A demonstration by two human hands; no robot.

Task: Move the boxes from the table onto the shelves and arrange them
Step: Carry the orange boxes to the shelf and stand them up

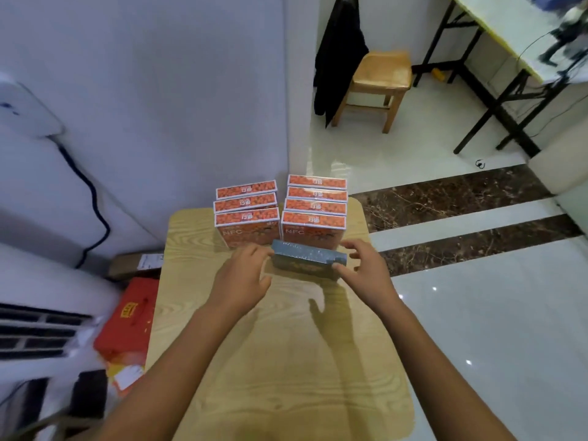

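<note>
A grey-blue box stands on its long edge on the light wooden table, just in front of the orange boxes. My left hand touches its left end and my right hand presses its right end, fingers spread around it. Behind it stand two rows of upright orange boxes: three on the left and several on the right, at the table's far edge. No shelves are in view.
A white wall and appliance with a dark cable lie to the left. Red packages sit on the floor beside the table. A wooden stool and a folding table stand at the far right.
</note>
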